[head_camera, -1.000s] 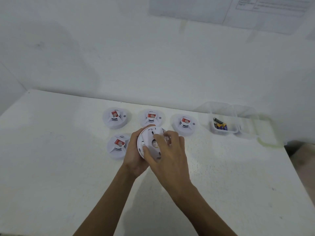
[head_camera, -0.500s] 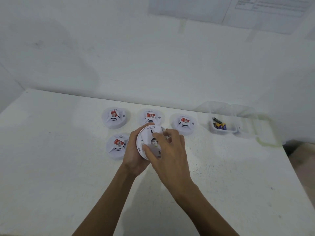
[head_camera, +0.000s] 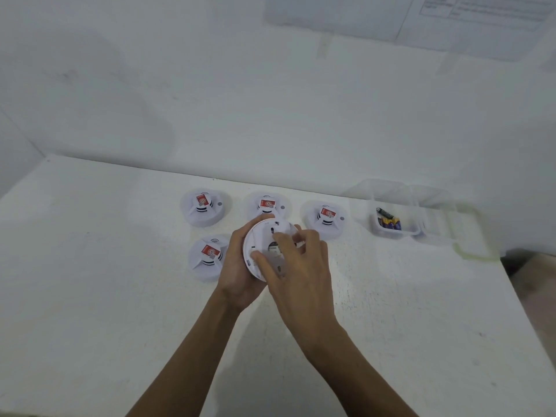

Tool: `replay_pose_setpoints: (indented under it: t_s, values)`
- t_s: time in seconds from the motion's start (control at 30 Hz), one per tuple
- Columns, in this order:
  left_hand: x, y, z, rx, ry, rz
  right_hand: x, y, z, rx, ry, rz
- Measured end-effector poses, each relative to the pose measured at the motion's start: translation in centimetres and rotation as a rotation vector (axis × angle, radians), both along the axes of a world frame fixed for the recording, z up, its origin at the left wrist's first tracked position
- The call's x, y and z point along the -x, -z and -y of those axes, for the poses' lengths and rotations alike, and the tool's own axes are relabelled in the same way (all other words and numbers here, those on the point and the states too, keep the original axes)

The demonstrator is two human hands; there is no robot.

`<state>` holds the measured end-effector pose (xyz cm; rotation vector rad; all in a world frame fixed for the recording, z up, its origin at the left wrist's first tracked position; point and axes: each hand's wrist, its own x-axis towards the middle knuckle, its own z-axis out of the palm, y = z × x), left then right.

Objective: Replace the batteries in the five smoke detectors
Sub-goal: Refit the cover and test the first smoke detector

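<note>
Head view: an early stage, I judge. The left hand [head_camera: 237, 266] grips one smoke detector [head_camera: 264, 239] over the table [head_camera: 90, 266], its back facing up, while the right hand [head_camera: 301, 275] pinches that back. Four other detectors [head_camera: 205, 206] sit just beyond and beside it, seemingly untouched. Batteries [head_camera: 389, 222] wait in a clear tub [head_camera: 394, 233] well to the right, with nothing in the way

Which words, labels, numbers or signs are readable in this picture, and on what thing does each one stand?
No text can be read.
Red stickers on the four free detectors: print too small.
Wave sign above the front left sticker: a symbol, no words.
Dark label on the held detector: blurred.
Paper sheets on the wall: text lines, blurred.
Batteries in the clear box: print too small.
</note>
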<state>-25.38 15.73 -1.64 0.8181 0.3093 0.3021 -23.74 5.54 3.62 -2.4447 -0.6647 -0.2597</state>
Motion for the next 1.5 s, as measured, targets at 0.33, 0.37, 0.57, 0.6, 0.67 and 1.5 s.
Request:
replay_pose_setpoints:
  t_s: [0.33,0.37,0.57,0.6,0.67,1.5]
  values:
    - [-0.3,-0.6,0.9,-0.109,-0.056,0.068,-0.3,-0.5,-0.3,0.06,0.067,-0.124]
    - [-0.4,-0.5,1.0,-0.126,-0.07,0.067,-0.4,-0.4,-0.5,0.092,0.075,-0.16]
    - [-0.2,-0.6,1.3,-0.183,-0.07,0.037,-0.3,0.2,-0.5,0.082,0.08,-0.195]
    - [-0.1,-0.6,1.2,-0.182,-0.064,0.035,-0.2,0.3,-0.3,0.069,0.065,-0.196]
    - [0.1,-0.9,0.8,-0.136,-0.043,0.026,0.0,0.5,0.2,-0.009,0.013,-0.185]
    - [1.5,-3.8,-0.8,-0.533,0.058,0.016,-3.5,0.5,5.1,-1.144,-0.112,-1.1]
